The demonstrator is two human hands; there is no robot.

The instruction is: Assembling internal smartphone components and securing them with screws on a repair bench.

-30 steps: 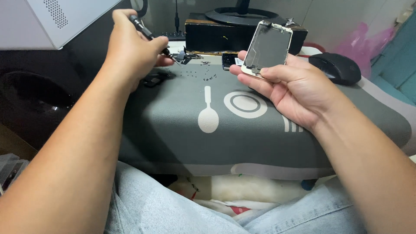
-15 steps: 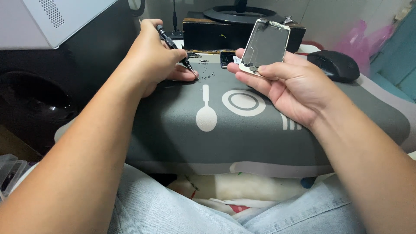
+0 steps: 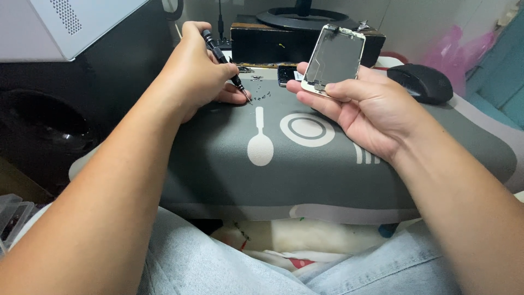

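On a grey work mat (image 3: 327, 175), a screwdriver (image 3: 224, 57) is pinched in the left hand (image 3: 199, 71), its tip set among tiny screws (image 3: 261, 94), while a phone screen panel (image 3: 334, 59) is gripped in the right hand (image 3: 365, 112), a steady pick-up judged next.

Left hand (image 3: 199, 76) grips screwdriver (image 3: 225, 59); right hand (image 3: 365, 112) holds phone frame (image 3: 334, 59).

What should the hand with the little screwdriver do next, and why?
Probably touch the screwdriver tip to one of the tiny screws and lift it. The left hand already has the tip down on the grey mat right beside them, while the right hand holds the phone screen frame up, tilted and waiting.
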